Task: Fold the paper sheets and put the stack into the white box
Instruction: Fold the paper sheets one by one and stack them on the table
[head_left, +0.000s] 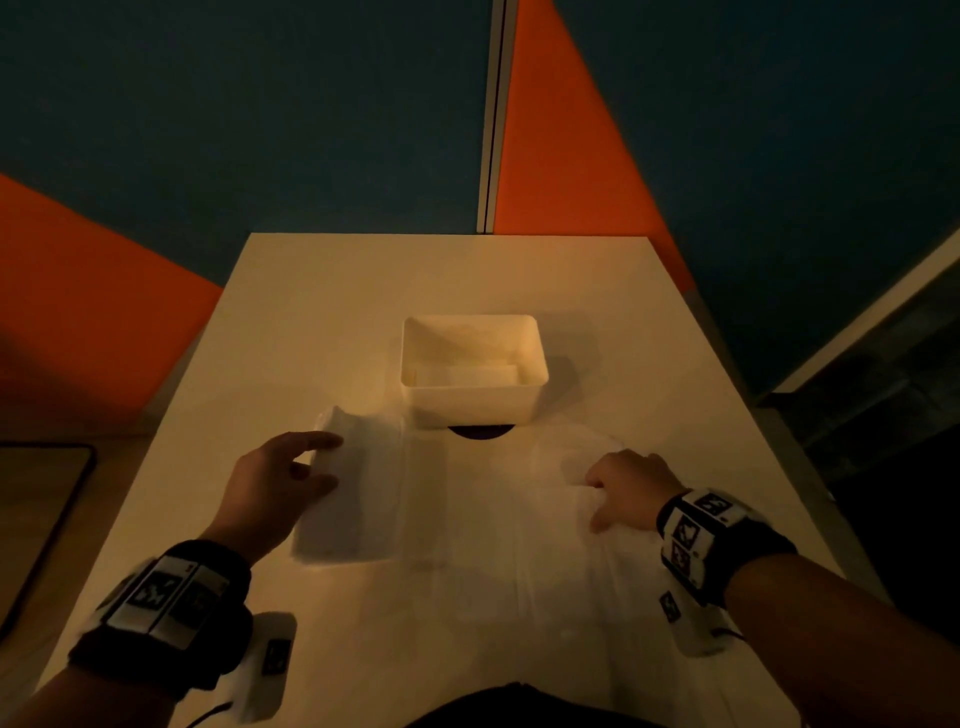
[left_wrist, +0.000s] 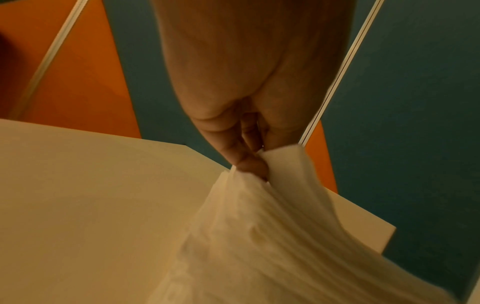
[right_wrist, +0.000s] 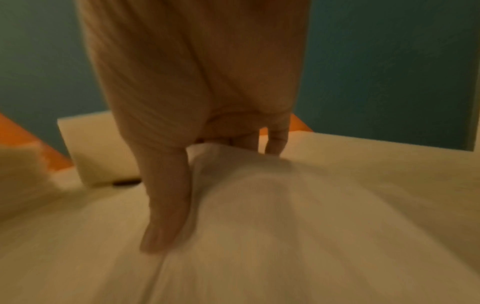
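Both hands are down on the table (head_left: 322, 291) among the paper. Left hand (head_left: 275, 488) grips the far corner of a folded stack of sheets (head_left: 348, 499), fingers curled over the top and thumb against its side; from the left wrist view the fingertips (left_wrist: 253, 164) pinch the lifted corner, where many thin layers fan out and bend upward. Right hand (head_left: 631, 486) lies on a loose sheet (head_left: 519, 519) spread flat over the middle and right of the table, its fingers bent with the tips pressing the paper and the thumb (right_wrist: 166, 216) stretched along it. That wrist view is blurred, so I cannot tell whether any paper is caught between the fingers.

Paper here is white, thin and soft-looking, nearly the same tone as the table in this dim yellow light. The stack is a narrow oblong lying along the left side, its near end flat, its far end raised. The loose sheet shows faint creases and reaches toward the near edge.

A white box (head_left: 472, 400) stands at the middle of the table, just beyond both hands, open at the top, with something pale and flat lying inside. A dark round mark (head_left: 480, 431) peeks from under its near wall.

Bare table lies beyond the box up to the far edge, and along the left edge beside the stack. The right hand is near the right edge.
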